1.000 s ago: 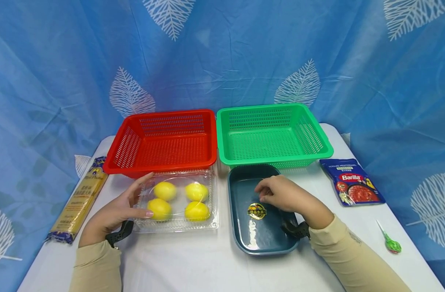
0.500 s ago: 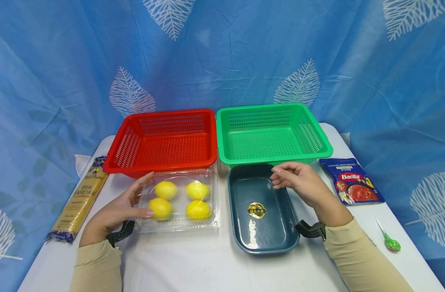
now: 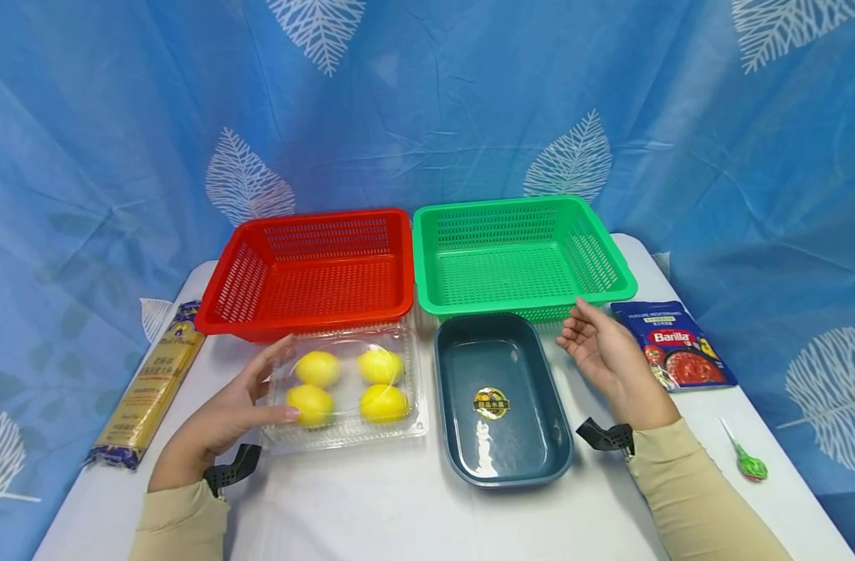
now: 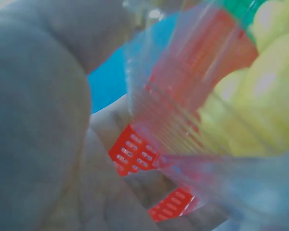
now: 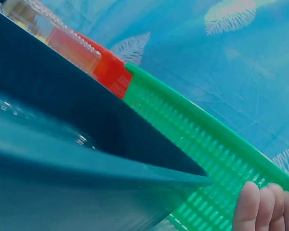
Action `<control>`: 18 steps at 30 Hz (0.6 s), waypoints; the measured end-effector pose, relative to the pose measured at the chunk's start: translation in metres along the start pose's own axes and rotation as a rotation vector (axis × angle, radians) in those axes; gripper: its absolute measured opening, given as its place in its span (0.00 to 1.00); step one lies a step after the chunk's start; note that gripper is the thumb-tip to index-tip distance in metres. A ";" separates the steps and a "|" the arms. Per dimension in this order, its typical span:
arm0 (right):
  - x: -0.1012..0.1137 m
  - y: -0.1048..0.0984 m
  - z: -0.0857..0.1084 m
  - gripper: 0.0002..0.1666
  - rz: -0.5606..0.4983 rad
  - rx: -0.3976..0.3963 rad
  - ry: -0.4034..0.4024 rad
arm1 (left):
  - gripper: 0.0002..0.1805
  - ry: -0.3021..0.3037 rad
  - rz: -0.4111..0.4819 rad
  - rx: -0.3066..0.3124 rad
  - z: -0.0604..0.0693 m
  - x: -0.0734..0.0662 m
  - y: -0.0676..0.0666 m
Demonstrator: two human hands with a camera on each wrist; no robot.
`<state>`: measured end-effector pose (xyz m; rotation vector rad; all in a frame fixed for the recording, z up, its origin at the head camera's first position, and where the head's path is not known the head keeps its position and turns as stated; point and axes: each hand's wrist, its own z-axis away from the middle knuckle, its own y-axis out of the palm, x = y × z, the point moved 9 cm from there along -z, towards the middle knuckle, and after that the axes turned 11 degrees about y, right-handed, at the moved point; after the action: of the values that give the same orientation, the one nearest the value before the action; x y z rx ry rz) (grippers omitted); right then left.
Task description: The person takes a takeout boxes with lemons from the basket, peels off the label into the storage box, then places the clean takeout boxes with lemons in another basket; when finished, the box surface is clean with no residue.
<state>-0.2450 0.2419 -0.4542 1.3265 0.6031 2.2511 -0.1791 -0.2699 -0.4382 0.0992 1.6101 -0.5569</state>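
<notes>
A clear plastic clamshell box [image 3: 343, 432] with several yellow lemons [image 3: 384, 403] inside sits in front of the red basket. My left hand [image 3: 241, 401] grips its left side, thumb over the lid and fingers around the far-left corner. In the left wrist view the ribbed plastic wall [image 4: 178, 125] shows between thumb and fingers. To the right lies a dark blue tray [image 3: 500, 452] with a gold-and-black fruit sticker [image 3: 492, 403] on its bottom. Beside the tray's right rim my right hand [image 3: 609, 362] hovers, palm turned toward it, fingers loosely bent and holding nothing.
At the back stand a red basket [image 3: 329, 292] and a green basket [image 3: 500, 273], side by side. A spaghetti pack [image 3: 150, 382] lies at the left edge. Toward the right edge are a blue Barilla sauce pouch [image 3: 674, 347] and a green-wrapped lollipop [image 3: 751, 466].
My right hand has left the inside of the tray and moved right, past its rim, turning palm inward. The left hand keeps its hold on the box, which has turned slightly.
</notes>
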 end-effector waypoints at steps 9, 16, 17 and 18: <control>0.000 -0.007 -0.005 0.15 -0.188 -0.038 0.031 | 0.62 -0.017 -0.027 -0.057 0.012 -0.007 0.005; 0.007 -0.009 -0.004 0.11 -0.342 -0.039 -0.012 | 0.61 0.018 -0.021 -0.121 0.019 -0.010 0.011; 0.008 -0.009 -0.004 0.11 -0.359 -0.033 -0.020 | 0.61 0.025 -0.003 -0.131 0.019 -0.010 0.012; 0.008 -0.009 -0.004 0.11 -0.374 -0.028 -0.027 | 0.61 0.027 0.016 -0.142 0.019 -0.010 0.013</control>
<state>-0.2502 0.2537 -0.4554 1.1210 0.7399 1.9282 -0.1555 -0.2639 -0.4328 0.0132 1.6690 -0.4290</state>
